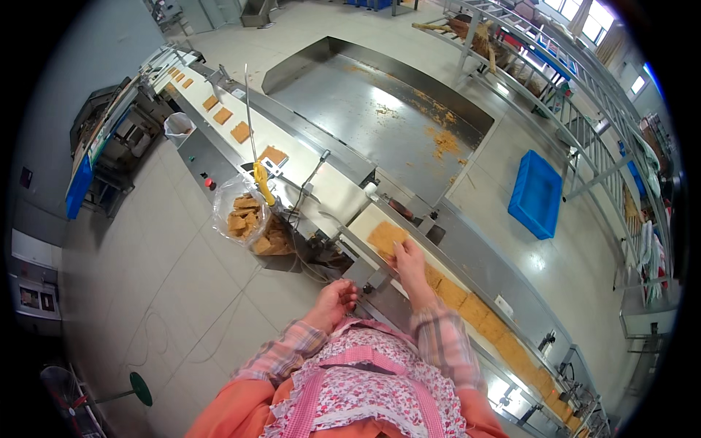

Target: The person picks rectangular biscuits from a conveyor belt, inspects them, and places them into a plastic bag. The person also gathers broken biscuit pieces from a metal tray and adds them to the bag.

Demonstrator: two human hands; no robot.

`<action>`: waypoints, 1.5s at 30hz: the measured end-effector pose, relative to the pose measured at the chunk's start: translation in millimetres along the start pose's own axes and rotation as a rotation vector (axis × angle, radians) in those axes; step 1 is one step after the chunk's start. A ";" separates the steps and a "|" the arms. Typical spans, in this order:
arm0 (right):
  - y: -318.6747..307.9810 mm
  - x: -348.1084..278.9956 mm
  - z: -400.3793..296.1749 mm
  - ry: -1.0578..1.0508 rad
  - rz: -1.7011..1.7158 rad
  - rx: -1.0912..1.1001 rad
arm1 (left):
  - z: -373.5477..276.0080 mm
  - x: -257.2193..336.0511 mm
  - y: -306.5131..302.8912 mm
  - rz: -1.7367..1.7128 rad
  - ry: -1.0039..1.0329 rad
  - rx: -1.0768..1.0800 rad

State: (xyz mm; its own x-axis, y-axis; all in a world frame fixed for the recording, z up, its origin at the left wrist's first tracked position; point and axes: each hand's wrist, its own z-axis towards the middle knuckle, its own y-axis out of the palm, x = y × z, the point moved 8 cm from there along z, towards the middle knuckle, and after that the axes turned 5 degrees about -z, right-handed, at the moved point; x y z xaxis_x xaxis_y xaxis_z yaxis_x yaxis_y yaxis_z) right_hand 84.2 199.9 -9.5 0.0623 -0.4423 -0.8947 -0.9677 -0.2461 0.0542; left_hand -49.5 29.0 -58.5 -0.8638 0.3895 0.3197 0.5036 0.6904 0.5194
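Observation:
My right hand [411, 263] grips the near edge of a golden-brown square crumb slab [385, 236] over the head of the lower conveyor belt [361, 221]. Its fingertips lie on top of the slab; the thumb is mostly hidden. Behind that hand, a close-packed row of similar slabs [482, 317] runs along the belt toward the lower right. My left hand [335, 300] hangs beside the conveyor's near side, fingers loosely curled and slightly apart, with nothing visible in it. Several spaced slabs [222, 116] lie on the upper white belt [263, 128].
A clear bag of broken pieces [243, 216] stands against the near side, below a yellow-handled tool [263, 183]. Beyond the belt are a crumb-strewn steel tray [378, 115] and a blue crate [536, 194] on the floor. A red button [209, 183] sits on the machine's side.

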 end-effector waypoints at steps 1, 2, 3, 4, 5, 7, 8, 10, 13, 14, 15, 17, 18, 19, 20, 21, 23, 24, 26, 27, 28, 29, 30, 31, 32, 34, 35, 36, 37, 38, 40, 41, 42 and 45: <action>6.2 2.1 5.8 0.017 0.020 -0.027 | -0.1 -0.5 -2.6 -0.007 0.005 0.006; 0.7 6.0 4.4 0.026 -0.041 0.022 | -0.1 -2.4 -3.8 -0.009 0.004 0.005; -1.6 8.0 5.7 0.033 -0.105 0.065 | -2.1 0.8 -2.6 -0.014 0.009 0.003; -5.2 9.2 6.8 0.039 -0.167 0.110 | -3.0 3.8 -1.6 -0.017 0.014 0.001; -12.2 12.7 5.7 -0.026 -0.270 0.129 | -3.4 5.6 -3.9 -0.009 0.019 0.006; -33.9 21.7 -3.9 -0.151 -0.496 0.168 | -2.5 0.7 -8.5 -0.008 0.020 0.011; -37.8 14.7 -8.5 -0.283 -0.621 0.197 | -0.7 -2.3 -9.6 -0.002 0.007 0.002; -26.0 -18.3 -31.1 -0.553 -0.858 0.239 | 2.1 -4.5 -12.8 0.011 -0.011 -0.009; -6.0 -47.9 -40.9 -0.802 -1.154 0.339 | -2.5 -7.3 -1.0 0.040 -0.046 0.004; -8.3 -43.0 -36.5 -0.739 -1.194 0.335 | -3.1 -7.1 4.2 0.048 -0.055 -0.007; -10.5 -34.4 -31.8 -0.679 -1.231 0.323 | -4.0 -6.3 7.2 0.051 -0.058 -0.014; -16.1 -23.7 -29.3 -0.581 -1.303 0.328 | -4.7 -3.7 8.3 0.054 -0.058 -0.031; -21.0 -21.0 -32.8 -0.546 -1.337 0.339 | -6.5 -1.5 5.1 0.050 -0.051 -0.038; -27.8 -18.1 -36.4 -0.513 -1.374 0.348 | -7.6 0.4 2.2 0.044 -0.043 -0.044; -35.9 -14.8 -40.9 -0.502 -1.393 0.344 | -10.3 3.0 -0.4 0.037 -0.030 -0.029; -44.8 -13.2 -48.5 -0.486 -1.414 0.346 | -14.8 11.8 -3.8 0.052 -0.005 -0.046; -59.7 -21.0 -72.0 -0.555 -1.360 0.410 | -24.5 30.5 -7.8 0.093 0.046 -0.080; -68.6 -18.4 -80.8 -0.558 -1.307 0.425 | -28.9 56.7 -6.7 0.133 0.159 0.001; -86.7 -11.3 -97.2 -0.539 -1.209 0.463 | -39.2 136.6 -0.4 0.388 0.577 0.067; -87.1 -6.7 -100.2 -0.549 -1.166 0.439 | -47.5 179.7 5.6 0.459 0.733 0.108; -84.7 -1.2 -103.5 -0.561 -1.121 0.412 | -55.9 221.6 5.9 0.523 0.953 0.184; -84.7 3.2 -108.2 -0.566 -1.081 0.398 | -66.7 262.4 15.6 0.655 1.186 0.220; -78.3 3.9 -109.1 -0.521 -1.028 0.373 | -63.4 297.5 12.3 0.708 1.242 0.324; -67.2 0.6 -108.2 -0.471 -0.974 0.356 | -70.8 325.0 31.6 0.933 1.256 0.499; -55.4 -3.5 -109.9 -0.437 -0.917 0.332 | -64.2 348.4 33.3 1.041 1.346 0.570; -33.4 -17.0 -116.3 -0.501 -0.899 0.348 | -41.9 386.8 40.4 1.182 1.462 0.645; -21.8 -23.9 -118.5 -0.535 -0.887 0.351 | -30.2 402.3 44.3 1.224 1.482 0.651; -13.5 -25.2 -120.6 -0.464 -0.780 0.326 | -24.1 412.8 52.7 1.273 1.499 0.658; -9.7 -24.9 -121.8 -0.496 -0.829 0.314 | -10.7 420.6 55.4 1.192 1.419 0.536; -7.2 -23.0 -125.2 -0.532 -0.879 0.297 | 1.9 425.4 57.2 1.108 1.337 0.423; -1.8 -14.4 -132.8 -0.566 -0.928 0.276 | 15.6 423.9 64.8 0.843 1.257 0.202; -2.0 -10.8 -138.4 -0.570 -0.934 0.275 | 21.4 421.8 62.0 0.774 1.105 0.127; -4.0 -10.2 -143.2 -0.573 -0.945 0.282 | 17.8 420.3 63.8 0.681 1.073 0.080; -8.6 -10.3 -156.2 -0.539 -0.839 0.313 | -30.2 408.3 76.5 0.493 1.057 -0.072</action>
State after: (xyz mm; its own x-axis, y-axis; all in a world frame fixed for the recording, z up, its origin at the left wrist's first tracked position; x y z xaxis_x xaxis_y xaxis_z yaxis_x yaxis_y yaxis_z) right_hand 130.0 71.8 68.5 0.7008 0.2289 -0.6757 -0.6891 -0.0277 -0.7241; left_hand -363.1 222.5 135.6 -0.1464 -0.1188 0.9821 0.8091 0.5568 0.1880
